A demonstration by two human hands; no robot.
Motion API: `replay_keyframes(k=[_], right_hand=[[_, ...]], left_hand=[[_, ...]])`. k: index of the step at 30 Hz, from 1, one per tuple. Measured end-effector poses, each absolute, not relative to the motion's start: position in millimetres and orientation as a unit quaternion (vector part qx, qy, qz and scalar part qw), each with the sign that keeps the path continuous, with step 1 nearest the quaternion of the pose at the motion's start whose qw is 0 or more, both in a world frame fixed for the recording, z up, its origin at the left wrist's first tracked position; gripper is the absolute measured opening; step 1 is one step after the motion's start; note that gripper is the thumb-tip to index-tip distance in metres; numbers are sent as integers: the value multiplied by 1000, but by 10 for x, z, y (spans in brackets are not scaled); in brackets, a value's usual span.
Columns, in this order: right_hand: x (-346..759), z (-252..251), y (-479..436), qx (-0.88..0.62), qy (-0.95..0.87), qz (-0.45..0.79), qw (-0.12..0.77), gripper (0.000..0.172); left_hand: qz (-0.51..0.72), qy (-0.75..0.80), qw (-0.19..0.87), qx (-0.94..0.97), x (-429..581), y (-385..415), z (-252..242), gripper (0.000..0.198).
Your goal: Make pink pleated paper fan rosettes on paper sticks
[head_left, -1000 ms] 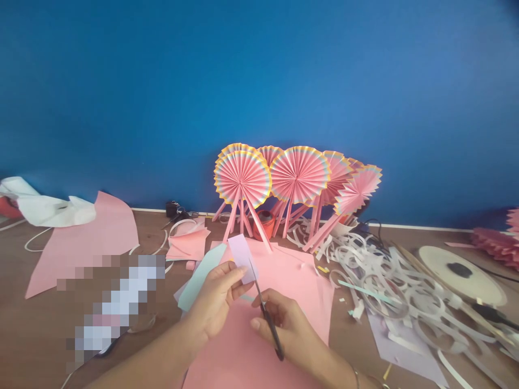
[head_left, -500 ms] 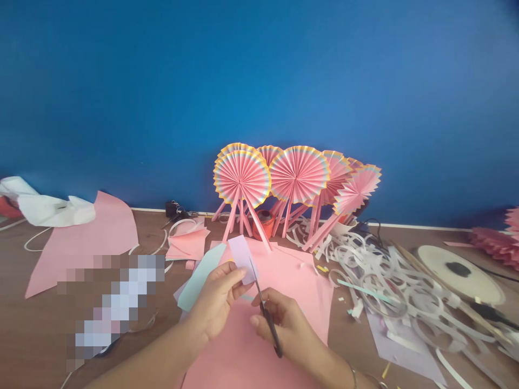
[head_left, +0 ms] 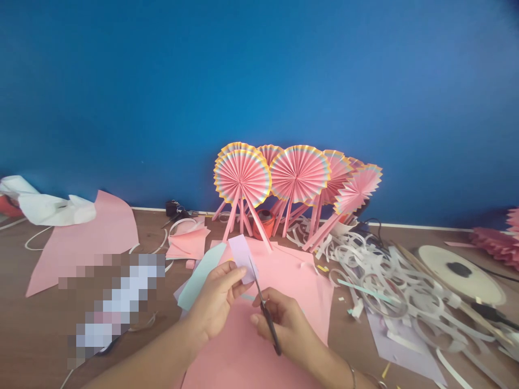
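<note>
A small lilac paper piece (head_left: 240, 252) is pinched between the thumb and fingers of my left hand (head_left: 221, 292). Scissors (head_left: 267, 319) with dark handles are in my right hand (head_left: 286, 319), its fingers curled around them. Their blades point up and lie against the right edge of the lilac piece; whether they are cutting into it I cannot tell. Below both hands lies a large pink paper sheet (head_left: 231, 351). A pale mint paper strip (head_left: 203, 275) rests just left of my left hand, partly over a lilac sheet.
Several pleated pink paper fans (head_left: 298, 175) with folded legs stand against the blue wall (head_left: 259, 70). White paper strips (head_left: 377, 270) lie tangled on the right, near a round cream lid-like object (head_left: 458, 275). Another pink sheet (head_left: 87, 248) lies left, beside a blurred-out item (head_left: 121, 302).
Both hands stay nearly in place with the lilac paper and the scissors. The scissors' blades have shifted very slightly; the surroundings look the same.
</note>
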State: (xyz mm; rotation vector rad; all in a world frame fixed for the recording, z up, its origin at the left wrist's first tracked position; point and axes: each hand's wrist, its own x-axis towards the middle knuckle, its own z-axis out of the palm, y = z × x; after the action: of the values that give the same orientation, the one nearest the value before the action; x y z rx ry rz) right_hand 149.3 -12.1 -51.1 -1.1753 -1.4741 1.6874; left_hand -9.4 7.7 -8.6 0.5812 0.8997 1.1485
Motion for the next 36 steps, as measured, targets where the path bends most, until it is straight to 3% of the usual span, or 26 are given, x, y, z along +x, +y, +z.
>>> replay_keyframes(k=[25, 36], right_hand=[[1456, -454, -117, -488, -531, 627, 293, 27], [1443, -447, -129, -493, -542, 622, 276, 30]], left_hand=[[518, 395, 711, 267, -115, 82, -124, 10], [538, 439, 657, 294, -118, 114, -79, 21]])
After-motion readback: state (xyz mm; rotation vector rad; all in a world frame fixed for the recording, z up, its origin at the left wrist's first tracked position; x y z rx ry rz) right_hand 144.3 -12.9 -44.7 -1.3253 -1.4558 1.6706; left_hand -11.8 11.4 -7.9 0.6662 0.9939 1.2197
